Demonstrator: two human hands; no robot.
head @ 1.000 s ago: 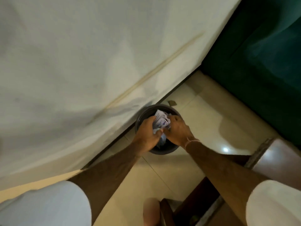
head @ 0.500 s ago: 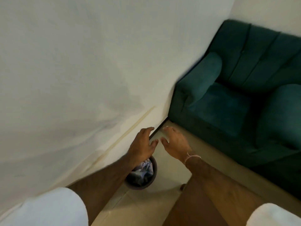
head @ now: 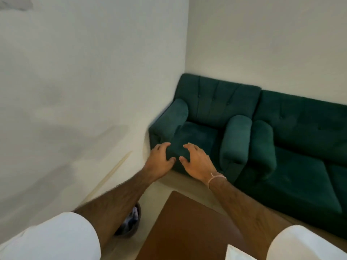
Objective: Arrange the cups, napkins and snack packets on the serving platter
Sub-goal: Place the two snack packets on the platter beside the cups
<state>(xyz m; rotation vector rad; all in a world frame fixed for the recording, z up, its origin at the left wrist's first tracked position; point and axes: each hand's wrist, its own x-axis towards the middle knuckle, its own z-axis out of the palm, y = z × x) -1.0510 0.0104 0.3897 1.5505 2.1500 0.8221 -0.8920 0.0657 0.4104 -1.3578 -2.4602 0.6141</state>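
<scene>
Both hands, left (head: 159, 162) and right (head: 197, 163), spread empty over a plush green armchair (head: 204, 126). Smooth brown tabletop (head: 187, 228) below. Crumpled napkins (head: 132, 217) sit in a dark round bin (head: 134, 229) against the pale wall (head: 84, 81).

A home sitting room — green armchair (head: 202, 128) and sofa (head: 304, 147) against white walls (head: 262, 44), wooden table (head: 187, 228).

You wear white short sleeves, one on your left arm (head: 56, 235) and one on your right arm (head: 308, 244), each ending above the elbow. Both forearms are bare and hairy. A thin pale thread bracelet (head: 217, 178) circles your right wrist, its knot standing up.
</scene>
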